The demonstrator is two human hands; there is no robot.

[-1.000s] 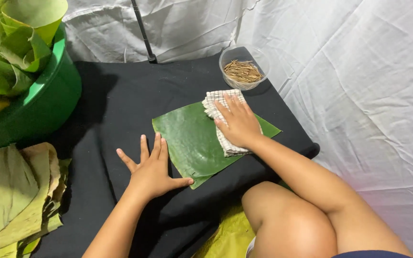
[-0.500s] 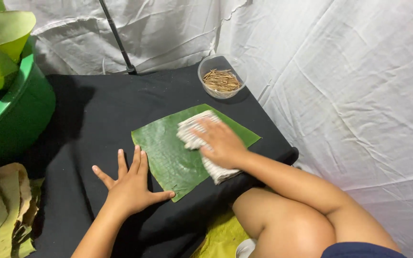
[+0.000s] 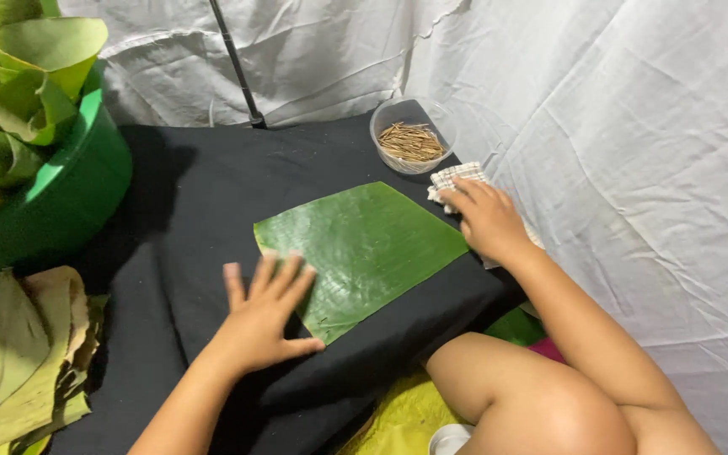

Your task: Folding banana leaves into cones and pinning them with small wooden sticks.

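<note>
Flat green banana leaf piece (image 3: 364, 248) lies on the black cloth-covered table (image 3: 187, 202). Left hand (image 3: 263, 316) rests with open, spread fingers, its fingertips on the near left edge of this leaf and holding nothing. Right hand (image 3: 486, 221) presses flat on the checkered white cloth (image 3: 452, 179), just beside the leaf's right corner. Clear round bowl of thin brown sticks (image 3: 413, 135) stands near behind the cloth.

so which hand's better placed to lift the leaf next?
Probably left. The left hand lies flat and empty with fingertips on the leaf edge. The right hand rests on the checked cloth, off the leaf's far corner.
</note>
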